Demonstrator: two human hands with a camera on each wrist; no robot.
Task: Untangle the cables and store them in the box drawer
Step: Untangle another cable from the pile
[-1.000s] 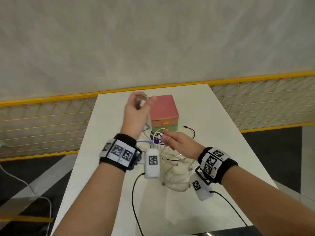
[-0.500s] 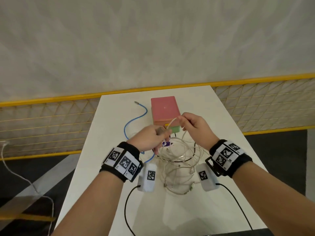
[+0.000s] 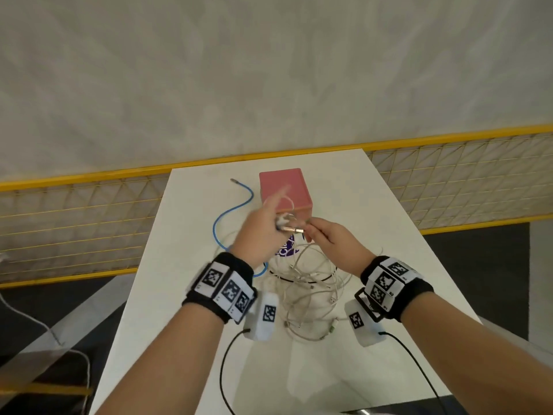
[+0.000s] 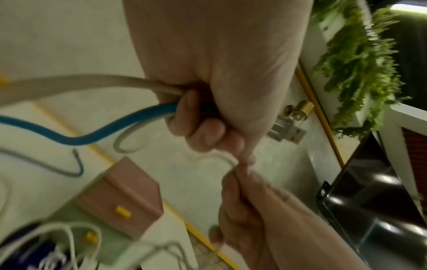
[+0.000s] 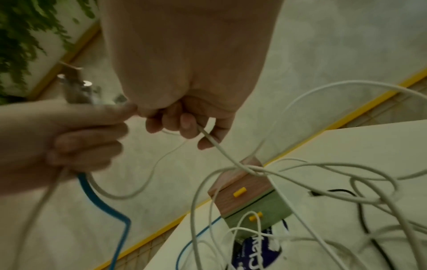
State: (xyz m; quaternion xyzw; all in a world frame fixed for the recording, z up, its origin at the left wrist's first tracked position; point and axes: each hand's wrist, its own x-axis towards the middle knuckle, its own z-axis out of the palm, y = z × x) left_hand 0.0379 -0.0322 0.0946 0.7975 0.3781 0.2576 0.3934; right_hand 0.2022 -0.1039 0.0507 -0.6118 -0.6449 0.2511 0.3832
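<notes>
**Q.** How will the cables handle, and where should they be taken?

**A.** By appearance they are light, limp and smooth-jacketed. A strand can slide through a loose pinch, and a pull on one loop will likely drag its neighbours and tighten a crossing. The surer hold is probably near a plug end, where the moulded body gives the fingers a stop. The left hand point(image 3: 259, 232) is closed in a fist round a bundle: the blue cable point(image 4: 97, 132), a white strand beside it, and metal USB plugs point(image 4: 286, 131) jutting past the knuckles. The right hand point(image 3: 332, 239) pinches a single thin white cable point(image 5: 209, 138) between curled fingertips, just beside the left hand. Both are raised above the table point(image 3: 389, 223).

**Q.** What do the cables look like, and where do they lie?

**A.** The white cables point(image 3: 311, 283) form a loose, overlapping nest of loops on the table's near middle, between the two wrists, with small connectors at the near edge. A black strand curves through them. In the right wrist view several white strands cross in a knot-like cluster in front of the box. The blue cable runs from the left fist out to the far left, ending in a free metal tip. The box point(image 3: 284, 190) stands at the far centre, pink on top and green below, each drawer with a yellow knob point(image 5: 239, 191). Both drawers appear closed, so storing has yet to begin.
</notes>
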